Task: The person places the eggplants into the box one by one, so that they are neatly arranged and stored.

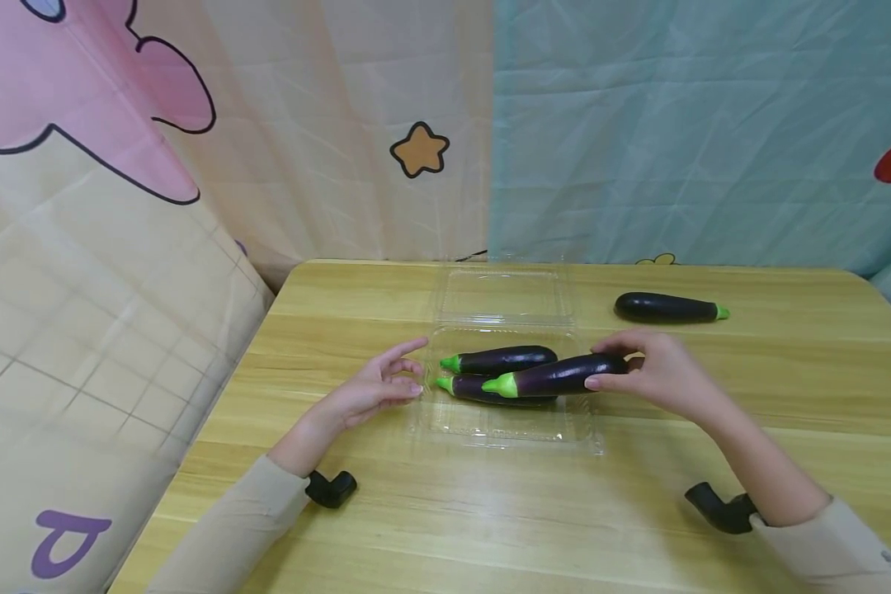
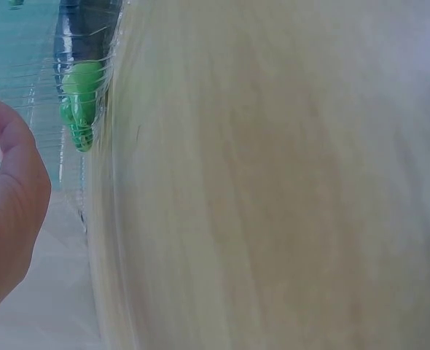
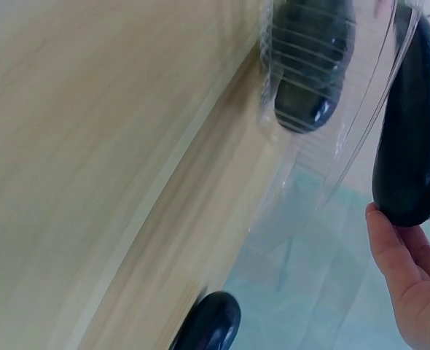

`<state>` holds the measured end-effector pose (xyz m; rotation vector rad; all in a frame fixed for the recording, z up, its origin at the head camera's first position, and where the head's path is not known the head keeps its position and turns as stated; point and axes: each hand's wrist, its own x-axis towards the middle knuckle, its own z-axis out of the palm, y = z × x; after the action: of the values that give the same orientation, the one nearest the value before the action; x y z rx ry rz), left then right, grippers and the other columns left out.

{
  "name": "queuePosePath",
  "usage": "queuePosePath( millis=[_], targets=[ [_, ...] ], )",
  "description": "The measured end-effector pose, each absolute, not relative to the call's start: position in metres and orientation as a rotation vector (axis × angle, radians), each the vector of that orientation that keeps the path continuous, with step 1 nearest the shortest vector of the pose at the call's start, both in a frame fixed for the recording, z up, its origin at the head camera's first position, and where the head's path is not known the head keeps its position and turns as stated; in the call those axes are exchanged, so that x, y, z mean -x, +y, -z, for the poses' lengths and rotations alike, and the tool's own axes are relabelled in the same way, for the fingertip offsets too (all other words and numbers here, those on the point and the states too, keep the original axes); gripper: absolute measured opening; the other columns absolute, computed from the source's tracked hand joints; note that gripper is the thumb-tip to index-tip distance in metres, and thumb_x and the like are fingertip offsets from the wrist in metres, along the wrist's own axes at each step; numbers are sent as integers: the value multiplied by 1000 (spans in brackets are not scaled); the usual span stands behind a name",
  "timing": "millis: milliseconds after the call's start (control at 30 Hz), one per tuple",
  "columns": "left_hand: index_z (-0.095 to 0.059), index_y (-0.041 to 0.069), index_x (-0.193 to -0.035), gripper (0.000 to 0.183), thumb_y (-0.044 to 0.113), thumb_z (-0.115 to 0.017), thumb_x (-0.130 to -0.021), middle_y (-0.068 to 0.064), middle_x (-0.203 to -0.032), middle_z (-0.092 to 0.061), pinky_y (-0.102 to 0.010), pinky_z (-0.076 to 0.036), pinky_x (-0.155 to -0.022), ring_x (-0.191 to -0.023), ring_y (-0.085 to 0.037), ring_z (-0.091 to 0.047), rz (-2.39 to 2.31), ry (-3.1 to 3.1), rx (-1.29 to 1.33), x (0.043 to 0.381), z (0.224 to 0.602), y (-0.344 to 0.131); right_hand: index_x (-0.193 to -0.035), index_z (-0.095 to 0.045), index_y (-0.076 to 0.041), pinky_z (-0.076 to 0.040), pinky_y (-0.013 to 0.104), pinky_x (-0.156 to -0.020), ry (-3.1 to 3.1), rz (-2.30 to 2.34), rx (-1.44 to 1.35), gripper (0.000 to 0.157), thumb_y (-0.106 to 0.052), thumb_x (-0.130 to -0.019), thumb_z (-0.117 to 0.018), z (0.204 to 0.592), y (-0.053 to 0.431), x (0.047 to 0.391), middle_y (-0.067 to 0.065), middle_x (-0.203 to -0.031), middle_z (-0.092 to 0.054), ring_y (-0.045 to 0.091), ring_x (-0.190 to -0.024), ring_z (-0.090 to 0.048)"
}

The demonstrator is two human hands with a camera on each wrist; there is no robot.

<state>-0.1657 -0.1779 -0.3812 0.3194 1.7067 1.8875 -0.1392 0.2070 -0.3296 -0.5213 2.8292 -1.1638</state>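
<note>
Firstly, left hand (image 1: 367,391): fingers apart, holding nothing, at 9 o'clock of clear container (image 1: 501,423) (thin, probably flexible; best lifted from beneath). Inside: rear eggplant (image 1: 508,360), front eggplant (image 1: 466,389). Held eggplant (image 1: 557,377): above front one, likely firm, slippery; right hand (image 1: 661,371) pinches blunt end, middle probably steadier. Loose eggplant (image 1: 664,308): on table (image 1: 453,528), 2 o'clock.

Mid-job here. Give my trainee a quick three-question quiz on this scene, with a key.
1. How many eggplants show in the head view?
2. True or false: the left hand grips an eggplant.
3. Which part of the held eggplant does the right hand grip: A) green stem, B) middle, C) rounded dark end?

Key: 1. Four, two in the clear tray. 2. False; the left hand holds none. 3. C.
</note>
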Motion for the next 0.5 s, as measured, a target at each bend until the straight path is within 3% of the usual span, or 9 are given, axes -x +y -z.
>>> queuePosePath(
  millis=[500],
  targets=[
    [-20,7,-148,75,-11,-55,-85,-5,-105,-45,-18,-51,-71,-78,-8,-56,-1894,1700,-314,166,382,-178,-101,-69,-5,-50,23,-59,2875,1060,685,43,-34,-71,-80,332,180,143,4,-94,-66,13,-74,-57]
  ],
)
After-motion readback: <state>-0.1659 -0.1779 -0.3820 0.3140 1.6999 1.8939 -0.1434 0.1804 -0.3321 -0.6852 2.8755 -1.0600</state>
